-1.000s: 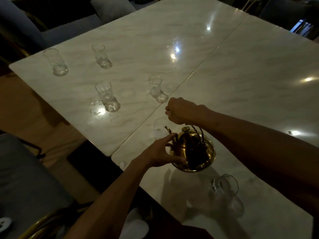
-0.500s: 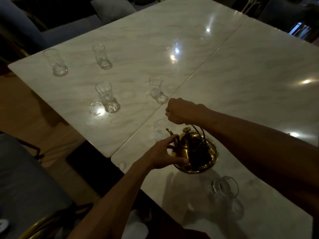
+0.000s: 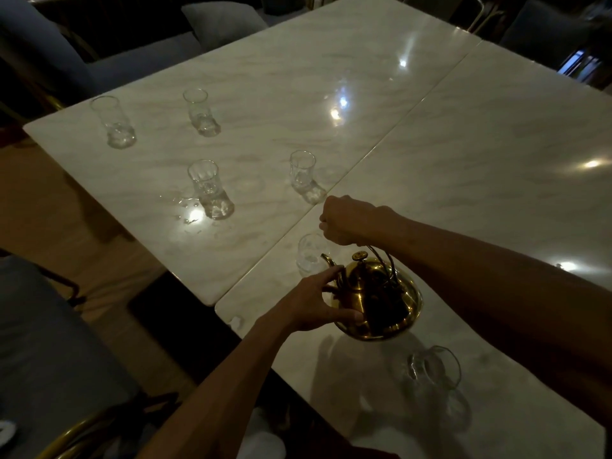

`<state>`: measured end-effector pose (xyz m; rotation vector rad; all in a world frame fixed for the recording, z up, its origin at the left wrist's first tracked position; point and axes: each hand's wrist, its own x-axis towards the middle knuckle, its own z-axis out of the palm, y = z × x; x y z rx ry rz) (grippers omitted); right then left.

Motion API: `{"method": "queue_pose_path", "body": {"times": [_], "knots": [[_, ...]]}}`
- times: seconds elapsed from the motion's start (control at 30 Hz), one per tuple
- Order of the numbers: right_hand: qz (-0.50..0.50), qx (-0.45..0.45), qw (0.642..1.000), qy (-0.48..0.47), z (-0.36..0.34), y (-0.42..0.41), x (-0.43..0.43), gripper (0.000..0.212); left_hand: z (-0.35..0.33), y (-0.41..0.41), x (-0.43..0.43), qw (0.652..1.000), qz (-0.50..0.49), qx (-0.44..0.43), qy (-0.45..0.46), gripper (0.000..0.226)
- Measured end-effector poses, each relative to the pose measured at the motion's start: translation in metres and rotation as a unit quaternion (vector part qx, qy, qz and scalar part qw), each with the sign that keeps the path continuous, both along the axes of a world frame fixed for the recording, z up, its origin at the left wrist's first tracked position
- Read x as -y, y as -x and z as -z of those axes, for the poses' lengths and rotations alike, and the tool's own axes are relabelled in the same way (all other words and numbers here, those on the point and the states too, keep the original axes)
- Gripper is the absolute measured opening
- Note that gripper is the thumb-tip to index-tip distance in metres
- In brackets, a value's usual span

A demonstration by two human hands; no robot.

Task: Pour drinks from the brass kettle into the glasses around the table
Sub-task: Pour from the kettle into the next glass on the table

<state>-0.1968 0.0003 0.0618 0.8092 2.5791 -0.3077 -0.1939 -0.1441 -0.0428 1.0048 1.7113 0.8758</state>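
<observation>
The brass kettle [image 3: 381, 298] hangs just above the marble table [image 3: 480, 167], near its front edge. My right hand [image 3: 347, 223] grips the kettle's wire handle from above. My left hand [image 3: 314, 301] cups the kettle's left side and spout base. The curved spout points at a small clear glass [image 3: 309, 255] right in front of it. Another glass [image 3: 433, 367] stands to the kettle's near right. Several more glasses stand on the left tabletop: one close to the seam [image 3: 304, 175], one ribbed [image 3: 208, 190], and two farther back [image 3: 200, 111] [image 3: 114, 122].
Two marble tabletops meet at a diagonal seam [image 3: 381, 144]. Water drops [image 3: 188, 210] lie beside the ribbed glass. Grey upholstered seats stand at the far left [image 3: 132, 58] and near left [image 3: 49, 342]. A white shoe [image 3: 265, 442] shows below the table edge.
The kettle and both hands have barely shifted, drifting slightly right and down in view. The grips are unchanged.
</observation>
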Motion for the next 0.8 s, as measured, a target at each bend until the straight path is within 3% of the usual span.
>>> {"method": "queue_pose_path", "body": {"times": [0.53, 0.8], "knots": [[-0.011, -0.001, 1.0, 0.004, 0.007, 0.006, -0.001, 0.009, 0.002, 0.003, -0.002, 1.0, -0.002, -0.003, 0.014, 0.102], [0.014, -0.034, 0.999, -0.003, -0.008, -0.006, -0.002, 0.023, -0.008, 0.002, -0.006, 1.0, 0.0, -0.019, 0.008, 0.101]]}}
